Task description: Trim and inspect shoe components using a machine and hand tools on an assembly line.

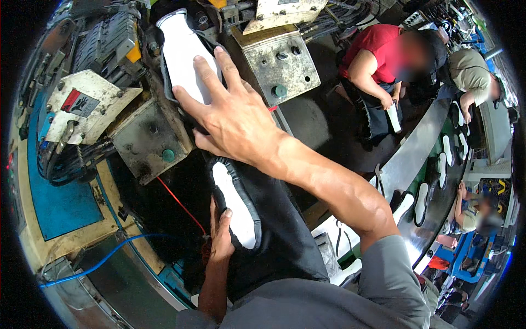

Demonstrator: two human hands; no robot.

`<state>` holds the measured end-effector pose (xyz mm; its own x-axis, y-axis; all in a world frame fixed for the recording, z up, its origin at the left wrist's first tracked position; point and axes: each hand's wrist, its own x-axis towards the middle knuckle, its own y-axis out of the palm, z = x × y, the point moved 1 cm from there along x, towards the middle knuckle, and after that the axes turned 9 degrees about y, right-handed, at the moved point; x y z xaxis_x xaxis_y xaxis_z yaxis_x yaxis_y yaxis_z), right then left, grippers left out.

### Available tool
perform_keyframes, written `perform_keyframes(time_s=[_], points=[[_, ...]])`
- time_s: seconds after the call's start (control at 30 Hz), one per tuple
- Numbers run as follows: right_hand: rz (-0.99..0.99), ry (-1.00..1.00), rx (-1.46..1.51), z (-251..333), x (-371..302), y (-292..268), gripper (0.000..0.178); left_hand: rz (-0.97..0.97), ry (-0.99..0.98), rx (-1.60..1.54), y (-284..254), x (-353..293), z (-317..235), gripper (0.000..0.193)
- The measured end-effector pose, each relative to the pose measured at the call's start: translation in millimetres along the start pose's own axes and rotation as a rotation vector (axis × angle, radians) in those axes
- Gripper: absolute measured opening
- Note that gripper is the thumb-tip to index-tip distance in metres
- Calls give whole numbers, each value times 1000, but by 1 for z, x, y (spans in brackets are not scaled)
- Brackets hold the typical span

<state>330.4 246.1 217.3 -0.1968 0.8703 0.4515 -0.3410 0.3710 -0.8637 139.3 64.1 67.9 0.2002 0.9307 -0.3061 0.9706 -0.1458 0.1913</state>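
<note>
My right hand (235, 112) reaches up to the machine, its fingers spread over the white sole of a shoe upper (183, 52) set in the machine head. Dark material shows around that sole's edge. Lower down, my left hand (222, 236) grips a second shoe upper (235, 208) by its side, thumb at the edge. Its white bottom faces up, with black gathered material folded round the rim. This upper is over my dark-trousered leg (279, 230); whether it rests there I cannot tell.
Grimy control boxes with green buttons (282, 66) (148, 140) flank the machine. A blue hose (115, 252) runs at the left. Several white-soled shoes line a curved metal conveyor (416, 142) at the right. A person in red (372, 55) holds another shoe; more people work beyond.
</note>
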Motion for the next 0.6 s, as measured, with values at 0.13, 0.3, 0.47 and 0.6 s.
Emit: perform_keyframes(time_s=[0.13, 0.3, 0.47, 0.6], points=[[1, 12, 20, -4, 7, 2, 78, 69, -28, -92, 4, 13, 6, 83], [-43, -1, 100, -12, 61, 16, 76, 2, -126, -188, 6, 12, 16, 83], [8, 18, -3, -28, 125, 21, 72, -25, -100, -282, 10, 27, 20, 83], [87, 23, 65, -34, 151, 6, 66, -67, -143, -253, 11, 35, 9, 85]])
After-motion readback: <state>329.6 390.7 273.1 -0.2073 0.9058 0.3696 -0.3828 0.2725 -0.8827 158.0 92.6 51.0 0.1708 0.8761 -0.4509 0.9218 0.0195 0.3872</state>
